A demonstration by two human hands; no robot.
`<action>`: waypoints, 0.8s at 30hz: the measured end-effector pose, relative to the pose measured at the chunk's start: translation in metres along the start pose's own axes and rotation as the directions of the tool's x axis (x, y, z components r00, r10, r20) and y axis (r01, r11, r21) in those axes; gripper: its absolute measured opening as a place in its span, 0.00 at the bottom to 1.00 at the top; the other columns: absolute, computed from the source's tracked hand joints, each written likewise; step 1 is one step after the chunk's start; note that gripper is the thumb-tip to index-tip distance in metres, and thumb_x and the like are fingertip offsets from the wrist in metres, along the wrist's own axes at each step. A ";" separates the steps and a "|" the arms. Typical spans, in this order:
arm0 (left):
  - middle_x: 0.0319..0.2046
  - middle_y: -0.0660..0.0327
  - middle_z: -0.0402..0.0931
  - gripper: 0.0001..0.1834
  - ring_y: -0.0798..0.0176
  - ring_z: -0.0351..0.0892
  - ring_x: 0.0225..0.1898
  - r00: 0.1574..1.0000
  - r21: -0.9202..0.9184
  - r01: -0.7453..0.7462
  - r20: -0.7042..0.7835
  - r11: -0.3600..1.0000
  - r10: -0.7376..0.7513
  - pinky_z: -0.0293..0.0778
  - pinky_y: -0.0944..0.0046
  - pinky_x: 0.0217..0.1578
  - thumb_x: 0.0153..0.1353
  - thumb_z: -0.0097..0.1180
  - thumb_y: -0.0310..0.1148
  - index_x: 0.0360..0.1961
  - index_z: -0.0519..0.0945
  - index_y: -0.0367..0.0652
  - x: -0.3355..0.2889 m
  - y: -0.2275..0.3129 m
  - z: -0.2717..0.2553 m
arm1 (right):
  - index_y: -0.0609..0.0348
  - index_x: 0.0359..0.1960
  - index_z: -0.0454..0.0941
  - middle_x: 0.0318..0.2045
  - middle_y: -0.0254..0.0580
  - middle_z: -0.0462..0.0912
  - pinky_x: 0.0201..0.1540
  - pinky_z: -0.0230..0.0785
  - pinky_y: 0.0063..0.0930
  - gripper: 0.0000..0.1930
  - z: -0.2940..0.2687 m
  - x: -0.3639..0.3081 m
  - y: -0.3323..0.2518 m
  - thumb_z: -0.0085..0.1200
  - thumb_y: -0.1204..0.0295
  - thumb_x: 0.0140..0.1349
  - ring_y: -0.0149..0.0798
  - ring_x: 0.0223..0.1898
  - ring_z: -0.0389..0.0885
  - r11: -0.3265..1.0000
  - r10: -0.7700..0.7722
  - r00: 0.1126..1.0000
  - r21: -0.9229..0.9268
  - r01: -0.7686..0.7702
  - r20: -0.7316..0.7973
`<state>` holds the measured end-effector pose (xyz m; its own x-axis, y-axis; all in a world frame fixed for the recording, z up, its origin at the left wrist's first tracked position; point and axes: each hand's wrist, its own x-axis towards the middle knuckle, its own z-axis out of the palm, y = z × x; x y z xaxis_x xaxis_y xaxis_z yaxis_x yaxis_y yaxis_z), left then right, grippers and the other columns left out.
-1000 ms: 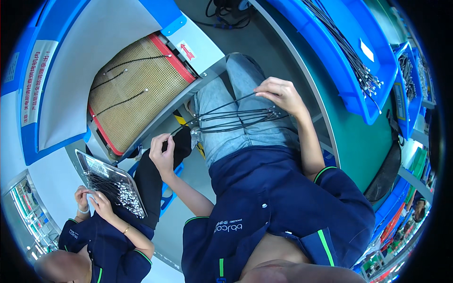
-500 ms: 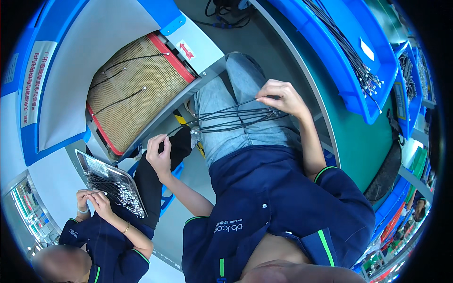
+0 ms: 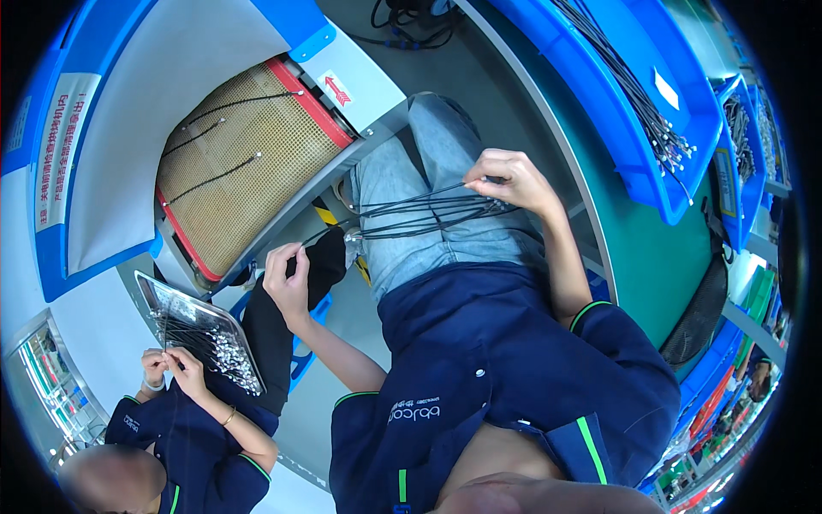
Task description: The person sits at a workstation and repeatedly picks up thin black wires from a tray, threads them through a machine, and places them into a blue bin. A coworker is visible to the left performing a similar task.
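My left hand [image 3: 287, 276] is closed in a pinch on one end of a thin black cable [image 3: 325, 232]. The cable slants up across my thighs toward my right hand [image 3: 512, 178], where thumb and forefinger pinch a black cable too. It looks like one cable stretched between both hands, though overlap makes this hard to trace. Several more black cables [image 3: 490, 206] with small silvery ends lie across the lap of my jeans, just below my right hand.
Ahead on the left, a mesh conveyor belt [image 3: 248, 163] with red edges carries black cables. A co-worker's hands [image 3: 175, 364] work beside a metal tray [image 3: 244, 330] of cables. On the right, a blue bin [image 3: 629, 163] full of cables stands on a green tabletop [image 3: 659, 283].
The cables on the mesh belt have shifted slightly left and up. The co-worker's hands have moved a little. My own hands stay almost where they were.
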<state>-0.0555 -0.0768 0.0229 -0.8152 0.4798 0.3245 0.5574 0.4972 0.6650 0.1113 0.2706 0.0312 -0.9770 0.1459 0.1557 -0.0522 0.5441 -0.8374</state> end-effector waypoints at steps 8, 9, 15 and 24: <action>0.29 0.56 0.80 0.07 0.58 0.79 0.32 1.000 0.010 0.008 0.015 1.000 -0.008 0.74 0.64 0.37 0.48 0.60 0.17 0.29 0.79 0.35 0.001 0.000 -0.001 | 0.61 0.27 0.81 0.24 0.38 0.80 0.29 0.70 0.27 0.04 -0.001 -0.001 -0.002 0.63 0.78 0.49 0.36 0.28 0.79 1.000 0.024 0.999 0.004 -0.024 0.029; 0.29 0.56 0.80 0.07 0.58 0.79 0.32 1.000 0.008 0.013 0.018 1.000 -0.013 0.74 0.64 0.37 0.48 0.60 0.17 0.29 0.79 0.35 0.001 0.000 -0.001 | 0.61 0.27 0.81 0.24 0.38 0.80 0.29 0.70 0.27 0.04 -0.001 -0.001 -0.002 0.63 0.78 0.48 0.36 0.28 0.79 1.000 0.025 0.999 0.004 -0.025 0.036; 0.29 0.56 0.79 0.07 0.58 0.79 0.32 0.999 0.019 0.015 0.028 1.000 -0.016 0.74 0.64 0.37 0.48 0.60 0.17 0.30 0.79 0.35 0.002 -0.005 0.001 | 0.61 0.27 0.81 0.24 0.38 0.79 0.30 0.70 0.27 0.04 -0.002 0.001 -0.005 0.61 0.79 0.48 0.36 0.28 0.78 0.999 0.039 0.995 0.006 -0.039 0.089; 0.30 0.56 0.80 0.07 0.58 0.79 0.32 0.999 0.010 -0.011 0.047 1.000 0.011 0.74 0.64 0.36 0.48 0.60 0.18 0.31 0.80 0.36 0.017 -0.021 -0.001 | 0.60 0.26 0.81 0.24 0.37 0.80 0.33 0.71 0.30 0.03 0.006 0.006 -0.003 0.60 0.78 0.48 0.38 0.28 0.77 0.998 -0.030 0.979 -0.051 0.041 0.202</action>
<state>-0.0807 -0.0800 0.0155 -0.8009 0.5184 0.2996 0.5679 0.4992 0.6545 0.1041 0.2649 0.0317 -0.9966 -0.0403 0.0718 -0.0817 0.5911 -0.8024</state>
